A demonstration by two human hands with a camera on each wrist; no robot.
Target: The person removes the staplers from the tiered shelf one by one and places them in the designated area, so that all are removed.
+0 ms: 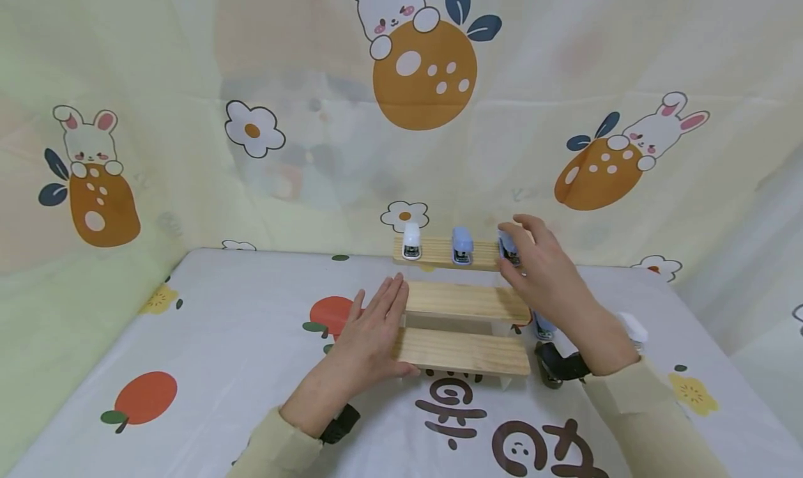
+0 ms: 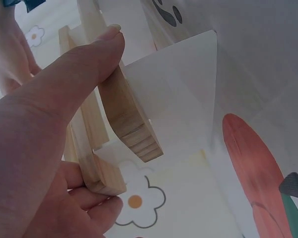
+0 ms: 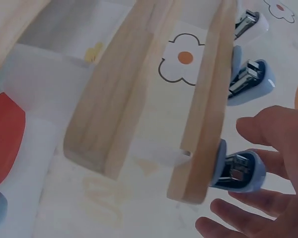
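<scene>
A three-tier wooden stand (image 1: 464,349) has clear side panels. On its top board stand a white mini stapler (image 1: 411,241), a light blue stapler (image 1: 462,245) and another blue stapler (image 3: 238,171) at the right end. My right hand (image 1: 546,276) is around that end stapler, fingers beside it; in the right wrist view the thumb stands apart from it. My left hand (image 1: 370,338) rests against the stand's left side. Its fingers lie straight along the middle board (image 1: 464,302), and its thumb presses the lower board's (image 2: 126,114) front edge.
On the table right of the stand are a blue stapler (image 1: 544,327) and a white object (image 1: 633,329), both partly hidden by my right arm. A black strap (image 1: 561,363) sits at the right wrist. A printed curtain (image 1: 314,185) hangs behind the table.
</scene>
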